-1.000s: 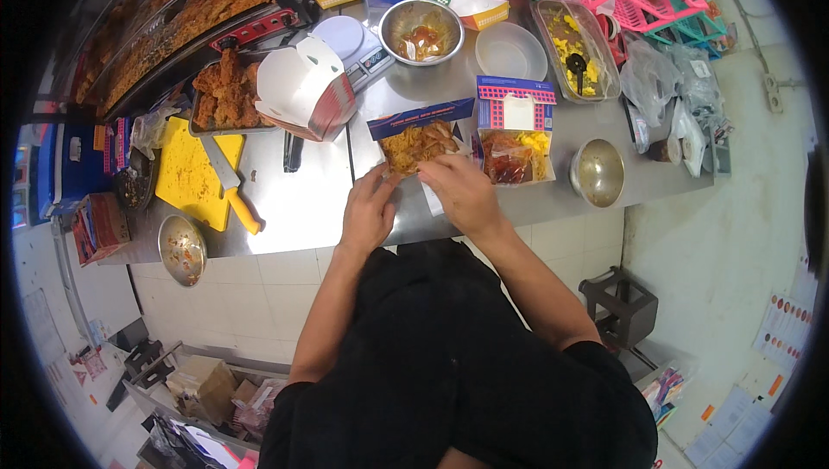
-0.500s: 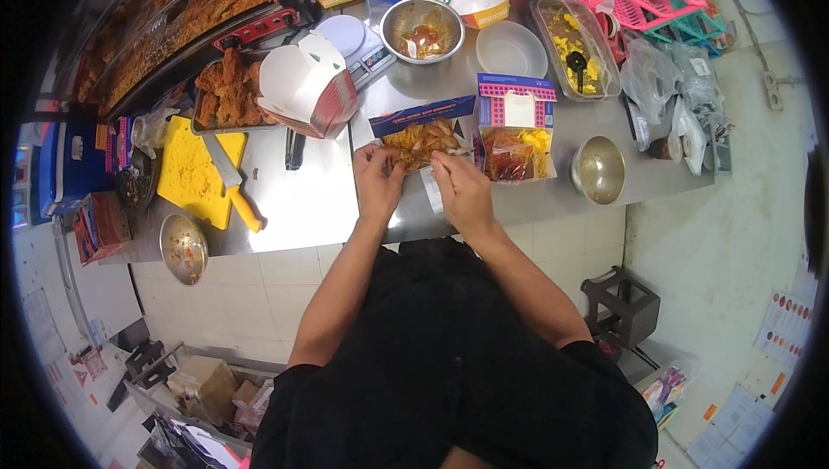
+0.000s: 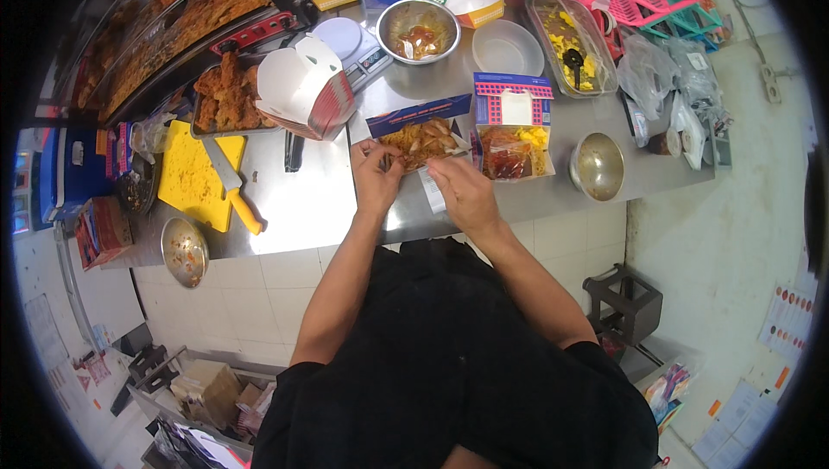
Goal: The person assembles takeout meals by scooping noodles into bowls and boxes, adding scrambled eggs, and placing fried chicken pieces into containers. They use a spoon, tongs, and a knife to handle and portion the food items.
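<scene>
An open blue and pink cardboard food box [image 3: 419, 112] stands near the counter's front edge, lid raised at the back. Inside lie brown rice or noodles with browned meat pieces [image 3: 438, 134]. My left hand [image 3: 377, 177] has its fingers curled round the front left edge of this box. Close to the front right corner is my right hand [image 3: 466, 195], thumb and fingertips pressed together; what they pinch, if anything, is hidden. Just to the right, a second open box [image 3: 515, 93] contains a red-brown, plastic-wrapped item [image 3: 509, 155] and yellow egg pieces [image 3: 534, 137].
On the left are a yellow cutting board [image 3: 186, 180] with a knife [image 3: 235, 189], a tray of fried chicken [image 3: 226, 93] and stacked white cartons [image 3: 302, 85]. A steel bowl [image 3: 598, 168] sits right; a sauce bowl [image 3: 419, 31], scale [image 3: 367, 61] and egg container [image 3: 570, 46] stand behind.
My right hand has drawn back slightly toward me from the box's front edge. My left hand stays at the box's left corner. Both boxes keep their places.
</scene>
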`<action>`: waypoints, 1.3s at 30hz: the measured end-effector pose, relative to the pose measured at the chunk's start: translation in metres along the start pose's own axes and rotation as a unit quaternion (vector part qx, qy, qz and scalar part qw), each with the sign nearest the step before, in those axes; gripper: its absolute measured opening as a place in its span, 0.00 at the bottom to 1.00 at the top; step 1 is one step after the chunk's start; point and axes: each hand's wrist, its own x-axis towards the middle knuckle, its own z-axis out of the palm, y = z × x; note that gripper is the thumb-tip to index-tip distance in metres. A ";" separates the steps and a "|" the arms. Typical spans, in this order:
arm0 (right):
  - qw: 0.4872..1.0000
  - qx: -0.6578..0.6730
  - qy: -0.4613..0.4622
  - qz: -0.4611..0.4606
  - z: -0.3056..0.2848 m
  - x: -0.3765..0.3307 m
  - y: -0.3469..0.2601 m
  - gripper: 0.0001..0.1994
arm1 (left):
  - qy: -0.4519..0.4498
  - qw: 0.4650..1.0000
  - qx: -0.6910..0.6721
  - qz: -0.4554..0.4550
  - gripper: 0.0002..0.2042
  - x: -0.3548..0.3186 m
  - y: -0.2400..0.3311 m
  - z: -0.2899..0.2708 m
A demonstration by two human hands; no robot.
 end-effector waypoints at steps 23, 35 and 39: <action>0.834 0.265 0.132 0.465 -0.027 -0.002 -0.005 0.11 | -0.135 0.933 -0.207 -0.263 0.17 -0.072 -0.017 -0.077; 0.818 0.359 -0.294 0.339 0.247 0.039 -0.146 0.12 | -0.157 0.824 -0.109 -0.533 0.30 -0.251 -0.071 -0.259; 0.877 0.307 -0.335 0.158 0.353 0.061 -0.211 0.13 | 0.143 0.820 -0.286 -0.475 0.30 -0.245 -0.116 -0.330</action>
